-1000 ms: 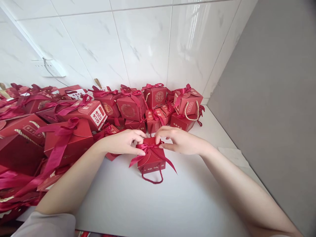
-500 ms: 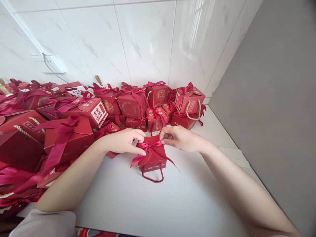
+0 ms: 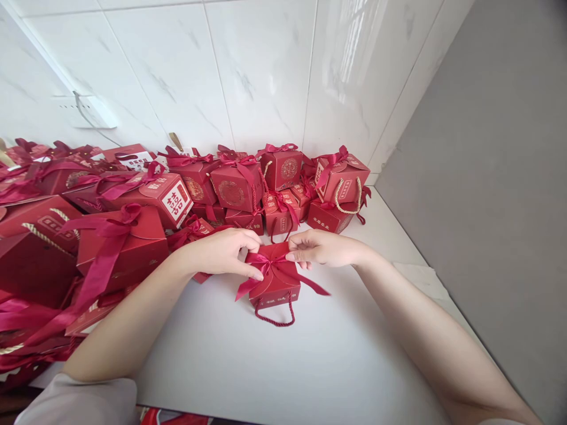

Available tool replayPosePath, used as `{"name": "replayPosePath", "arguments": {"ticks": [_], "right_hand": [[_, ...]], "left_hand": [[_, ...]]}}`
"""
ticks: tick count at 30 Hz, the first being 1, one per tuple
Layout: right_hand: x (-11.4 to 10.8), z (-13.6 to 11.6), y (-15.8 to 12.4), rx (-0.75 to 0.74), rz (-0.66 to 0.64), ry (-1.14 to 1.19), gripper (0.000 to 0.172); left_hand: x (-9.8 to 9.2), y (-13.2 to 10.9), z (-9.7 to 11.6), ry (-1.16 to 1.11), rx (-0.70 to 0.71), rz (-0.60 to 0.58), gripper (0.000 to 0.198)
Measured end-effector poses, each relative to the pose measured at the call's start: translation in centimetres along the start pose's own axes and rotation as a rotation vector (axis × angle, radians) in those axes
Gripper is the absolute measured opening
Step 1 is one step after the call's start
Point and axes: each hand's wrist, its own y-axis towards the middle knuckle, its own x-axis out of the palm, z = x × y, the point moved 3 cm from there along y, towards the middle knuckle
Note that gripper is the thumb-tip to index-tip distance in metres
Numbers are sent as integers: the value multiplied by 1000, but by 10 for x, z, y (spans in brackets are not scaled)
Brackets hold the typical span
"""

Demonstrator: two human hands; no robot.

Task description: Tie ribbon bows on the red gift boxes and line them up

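Note:
A small red gift box point(image 3: 273, 292) stands on the white table, a twisted red cord handle point(image 3: 277, 323) hanging over its near side. Across its top lies a shiny crimson ribbon point(image 3: 269, 267) tied in a bow, its two tails spread left and right. My left hand point(image 3: 228, 252) pinches the bow's left loop between thumb and fingers at the box's left edge. On the other side, my right hand point(image 3: 321, 248) has thumb and finger closed on the right loop, the other fingers curled. Parts of both loops are hidden by my fingers.
Many red gift boxes with ribbons point(image 3: 124, 242) are heaped at the left, and more boxes point(image 3: 279, 171) are stacked along the tiled wall point(image 3: 266, 71). A grey panel point(image 3: 482, 177) borders the table point(image 3: 248, 378) on the right. A socket strip point(image 3: 86, 112) sits on the wall.
My right hand has shifted slightly and its fingers curl more. The right ribbon tail now lies flatter and reaches farther right. My left hand keeps nearly the same place.

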Motion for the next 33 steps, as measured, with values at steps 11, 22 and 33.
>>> {"name": "replayPosePath", "arguments": {"ticks": [11, 22, 33], "right_hand": [[0, 3, 2, 40, -41, 81, 34], [1, 1, 2, 73, -47, 99, 31], [-2, -21, -13, 53, 58, 112, 40]], "left_hand": [[0, -8, 5, 128, -103, 54, 51], [0, -8, 4, 137, -173, 35, 50], [-11, -12, 16, -84, -96, 26, 42]]}}
